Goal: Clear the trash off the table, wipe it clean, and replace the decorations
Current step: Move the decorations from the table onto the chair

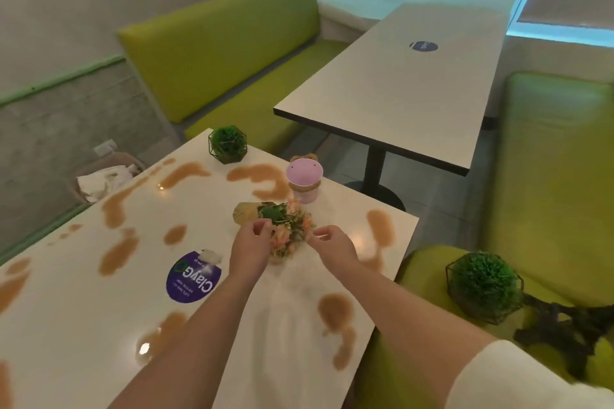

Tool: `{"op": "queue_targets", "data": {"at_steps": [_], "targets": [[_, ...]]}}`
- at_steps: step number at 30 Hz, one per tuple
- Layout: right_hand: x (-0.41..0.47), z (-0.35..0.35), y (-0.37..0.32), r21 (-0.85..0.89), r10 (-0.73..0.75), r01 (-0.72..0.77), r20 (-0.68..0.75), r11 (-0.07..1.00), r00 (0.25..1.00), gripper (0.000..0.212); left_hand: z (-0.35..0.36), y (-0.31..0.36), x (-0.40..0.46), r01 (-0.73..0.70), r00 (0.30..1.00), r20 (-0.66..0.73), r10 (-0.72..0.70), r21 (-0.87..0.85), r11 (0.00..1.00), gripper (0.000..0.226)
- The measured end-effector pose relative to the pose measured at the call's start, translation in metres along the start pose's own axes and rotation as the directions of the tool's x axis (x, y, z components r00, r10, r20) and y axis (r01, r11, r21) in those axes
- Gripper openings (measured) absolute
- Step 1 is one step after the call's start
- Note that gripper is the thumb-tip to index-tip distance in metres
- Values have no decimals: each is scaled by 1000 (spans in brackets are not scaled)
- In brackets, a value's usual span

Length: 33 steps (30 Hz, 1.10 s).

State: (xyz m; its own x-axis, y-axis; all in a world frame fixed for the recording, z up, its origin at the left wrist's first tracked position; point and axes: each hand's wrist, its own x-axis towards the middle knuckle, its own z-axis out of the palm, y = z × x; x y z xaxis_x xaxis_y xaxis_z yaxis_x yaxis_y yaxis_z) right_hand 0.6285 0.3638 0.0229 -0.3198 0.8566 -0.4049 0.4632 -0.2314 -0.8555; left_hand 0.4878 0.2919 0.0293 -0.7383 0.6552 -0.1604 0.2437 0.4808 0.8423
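An orange artificial flower bunch [288, 232] with green leaves lies on the white table [83, 325], next to a tan vase [245, 212] lying on its side. My left hand [250, 251] pinches at the flowers from the left. My right hand [332, 247] pinches at them from the right. Brown spilled liquid [119, 251] lies in several patches over the tabletop. A pink cup-shaped ornament [304, 178] stands behind the flowers. A green ball plant in a black wire frame [228, 144] stands at the far table corner. A small crumpled white scrap [210, 256] lies on a purple round sticker [193, 277].
A bin [106, 176] holding white paper stands left of the table by the wall. On the green bench [548, 209] at right sit a second wire-framed ball plant [484, 287] and a black Eiffel tower figure [571, 332]. Another table [398, 90] stands beyond.
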Motion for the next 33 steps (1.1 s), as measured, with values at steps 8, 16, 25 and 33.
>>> {"op": "queue_targets", "data": {"at_steps": [8,16,25,33], "targets": [[57,38,-24,-147,-65,62,-17,987,998,58,-17,-31,46,-29,999,-27,30,45,999,18],[77,61,-15,-124,-118,122,42,985,992,32,-16,-54,60,-60,998,40,53,202,978,37],[56,48,-37,-84,-201,207,73,975,977,12,-19,-53,53,-88,995,69,71,286,954,66],[39,30,-74,-69,-360,368,111,927,926,12,-10,-55,34,-319,946,159,281,310,896,117]]}}
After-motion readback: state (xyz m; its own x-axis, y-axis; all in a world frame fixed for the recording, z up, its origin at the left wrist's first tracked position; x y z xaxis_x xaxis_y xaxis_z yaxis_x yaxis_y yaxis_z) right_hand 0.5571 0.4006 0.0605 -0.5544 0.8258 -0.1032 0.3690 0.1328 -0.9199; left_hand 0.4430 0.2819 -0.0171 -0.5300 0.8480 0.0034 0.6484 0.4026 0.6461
